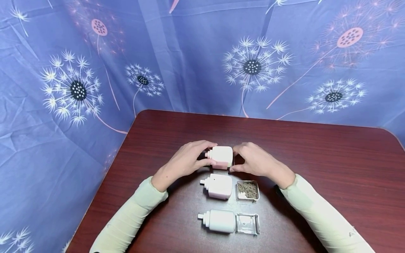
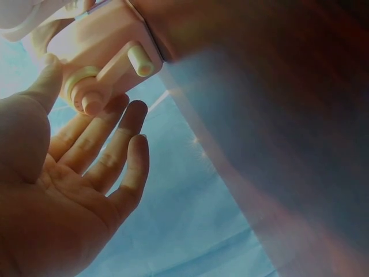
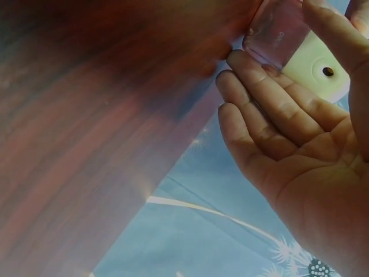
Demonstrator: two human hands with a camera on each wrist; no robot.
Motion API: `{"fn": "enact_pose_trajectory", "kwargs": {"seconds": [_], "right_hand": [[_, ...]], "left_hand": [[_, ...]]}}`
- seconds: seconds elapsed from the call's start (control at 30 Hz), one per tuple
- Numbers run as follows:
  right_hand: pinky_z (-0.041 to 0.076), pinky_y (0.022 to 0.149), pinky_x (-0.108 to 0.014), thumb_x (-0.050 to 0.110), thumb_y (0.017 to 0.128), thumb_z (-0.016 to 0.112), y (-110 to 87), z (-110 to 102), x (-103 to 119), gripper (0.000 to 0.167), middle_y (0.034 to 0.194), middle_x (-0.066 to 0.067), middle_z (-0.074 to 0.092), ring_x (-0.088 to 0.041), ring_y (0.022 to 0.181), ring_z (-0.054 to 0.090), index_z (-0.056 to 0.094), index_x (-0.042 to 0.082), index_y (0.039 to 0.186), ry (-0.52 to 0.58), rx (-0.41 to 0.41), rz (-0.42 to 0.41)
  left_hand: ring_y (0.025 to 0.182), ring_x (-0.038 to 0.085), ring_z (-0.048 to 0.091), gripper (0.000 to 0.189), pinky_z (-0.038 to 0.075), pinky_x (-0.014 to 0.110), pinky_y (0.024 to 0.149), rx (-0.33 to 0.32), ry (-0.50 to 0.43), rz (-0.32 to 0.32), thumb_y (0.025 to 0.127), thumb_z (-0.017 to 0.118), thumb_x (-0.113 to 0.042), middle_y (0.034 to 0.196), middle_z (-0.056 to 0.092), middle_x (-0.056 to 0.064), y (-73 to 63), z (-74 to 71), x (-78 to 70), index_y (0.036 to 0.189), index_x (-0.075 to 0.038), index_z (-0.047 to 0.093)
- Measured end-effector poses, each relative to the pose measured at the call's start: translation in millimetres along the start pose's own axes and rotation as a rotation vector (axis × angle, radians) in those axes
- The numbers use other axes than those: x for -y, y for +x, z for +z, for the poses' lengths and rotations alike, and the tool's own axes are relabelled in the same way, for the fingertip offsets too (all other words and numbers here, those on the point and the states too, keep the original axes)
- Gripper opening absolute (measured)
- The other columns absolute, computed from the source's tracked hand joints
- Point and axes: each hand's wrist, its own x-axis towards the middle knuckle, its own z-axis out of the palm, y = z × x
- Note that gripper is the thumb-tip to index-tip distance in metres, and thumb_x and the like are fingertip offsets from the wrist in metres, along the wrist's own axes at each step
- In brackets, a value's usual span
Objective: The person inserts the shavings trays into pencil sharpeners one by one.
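A pink hand-crank pencil sharpener (image 1: 222, 154) lies at the back of the row, its narrow end towards my left hand (image 1: 187, 160). That hand holds it between thumb and forefinger, the other fingers spread behind, as the left wrist view shows beside the crank knob (image 2: 140, 60). At the opposite end my right hand (image 1: 256, 160) grips with thumb and fingertips on either side. There, in the right wrist view, a see-through pink drawer (image 3: 279, 32) sits beside a pale yellow face (image 3: 314, 78) with a dark hole. The right fingertips are partly hidden.
Nearer me lie a second pale pink sharpener (image 1: 219, 186) and a white one (image 1: 221, 221). To their right are a clear drawer of brown shavings (image 1: 248, 189) and another clear drawer (image 1: 248, 224). A patterned blue cloth (image 1: 196, 63) hangs behind the dark wooden table (image 1: 332, 168).
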Motion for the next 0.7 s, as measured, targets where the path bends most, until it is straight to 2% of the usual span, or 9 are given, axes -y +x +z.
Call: {"fn": "enact_pose_trajectory", "kwargs": {"seconds": [0.13,0.3,0.37,0.53,0.7], "right_hand": [[0.052,0.069,-0.036,0.032,0.081,0.094,2.2,-0.3,0.0,0.036,0.086,-0.003,0.074,-0.019,0.075,0.064,0.069,0.008,0.091,0.019,0.007,0.009],[0.056,0.072,-0.038,0.031,0.080,0.094,5.2,-1.2,1.0,0.037,0.086,-0.004,0.074,-0.021,0.078,0.069,0.068,0.007,0.091,0.022,0.018,0.019],[0.055,0.070,-0.036,0.032,0.079,0.095,6.1,-1.7,1.7,0.039,0.082,-0.003,0.072,-0.018,0.075,0.066,0.068,0.006,0.090,0.016,0.022,0.026],[0.045,0.061,-0.030,0.032,0.077,0.096,7.8,-2.2,2.6,0.041,0.071,-0.001,0.062,-0.011,0.066,0.047,0.065,0.006,0.086,0.016,0.024,0.044],[0.044,0.060,-0.028,0.032,0.076,0.097,9.7,-2.5,3.1,0.042,0.069,-0.001,0.060,-0.010,0.064,0.045,0.065,0.007,0.086,0.024,0.028,0.054]], "left_hand": [[0.132,0.018,0.063,0.060,0.049,0.040,0.110,0.001,-0.002,-0.002,0.098,0.074,-0.046,0.142,0.067,0.001,0.0,0.4,0.1,0.147,-0.016,0.062],[0.132,0.018,0.063,0.060,0.049,0.040,0.111,0.002,-0.002,-0.007,0.097,0.075,-0.046,0.143,0.067,0.001,0.0,0.4,0.0,0.147,-0.016,0.062],[0.132,0.018,0.063,0.061,0.049,0.040,0.111,0.003,-0.003,-0.008,0.097,0.075,-0.047,0.143,0.067,0.001,0.1,0.1,-0.2,0.147,-0.016,0.062],[0.132,0.018,0.063,0.060,0.049,0.039,0.111,0.003,-0.005,-0.011,0.096,0.075,-0.046,0.143,0.067,0.001,0.1,0.0,-0.2,0.147,-0.016,0.062],[0.131,0.018,0.063,0.060,0.049,0.039,0.110,-0.002,-0.002,-0.007,0.096,0.076,-0.045,0.142,0.068,0.002,0.0,-0.1,-0.1,0.146,-0.015,0.063]]}}
